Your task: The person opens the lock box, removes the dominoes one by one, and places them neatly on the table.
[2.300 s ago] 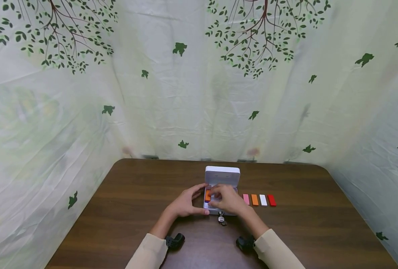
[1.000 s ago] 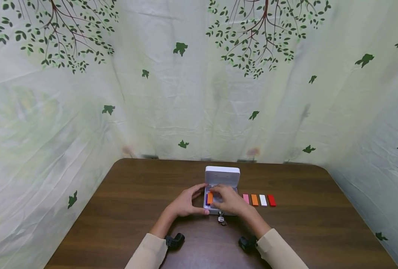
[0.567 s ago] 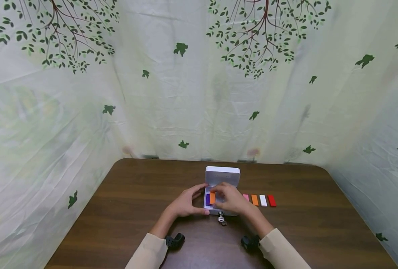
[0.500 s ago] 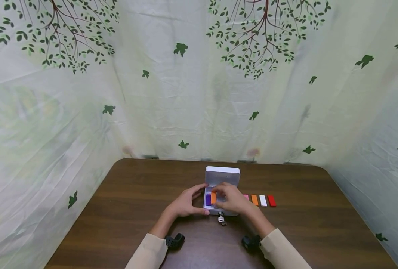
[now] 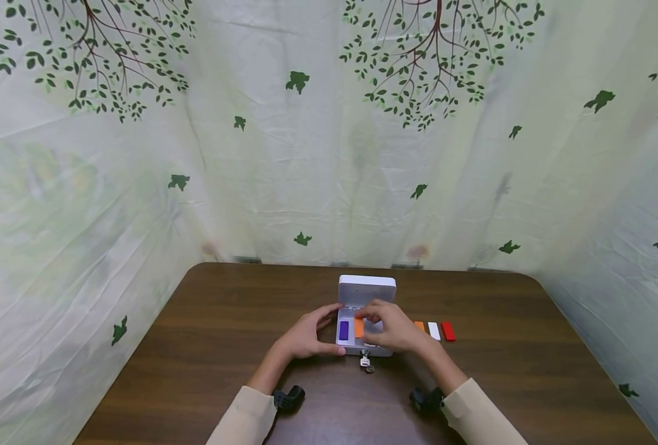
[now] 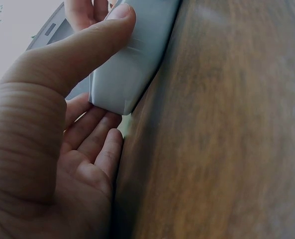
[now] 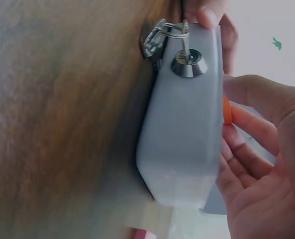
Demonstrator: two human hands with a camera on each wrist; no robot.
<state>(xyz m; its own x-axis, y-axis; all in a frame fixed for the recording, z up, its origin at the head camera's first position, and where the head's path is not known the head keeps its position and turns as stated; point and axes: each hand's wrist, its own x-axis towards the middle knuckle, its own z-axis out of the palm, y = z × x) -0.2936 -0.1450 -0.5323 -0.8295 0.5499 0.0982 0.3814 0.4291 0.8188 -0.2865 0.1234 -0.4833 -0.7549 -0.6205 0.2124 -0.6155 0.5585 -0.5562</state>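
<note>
A small white lock box (image 5: pixel 367 289) stands on the table with its lid raised. My left hand (image 5: pixel 305 335) holds the box by its left side, thumb on the front wall (image 6: pixel 118 79) and fingers at the side and back. My right hand (image 5: pixel 393 327) is over the box's opening, pinching an orange block (image 5: pixel 359 327) between thumb and fingers. In the right wrist view, only an edge of that orange block (image 7: pixel 227 110) shows above the rim. A purple block (image 5: pixel 343 330) lies in the left part of the box. The right hand hides the box's right part.
Keys (image 7: pixel 157 40) hang from a key in the front lock (image 7: pixel 189 63). On the table (image 5: pixel 506 371) right of the box lie another orange block (image 5: pixel 419 326), a white block (image 5: pixel 434 330) and a red block (image 5: pixel 448 331). A leaf-printed curtain (image 5: pixel 329 154) surrounds the table.
My right hand has drawn the orange block rightward inside the box, uncovering the purple block. The pink block on the table is now hidden behind that hand. My left hand stays still.
</note>
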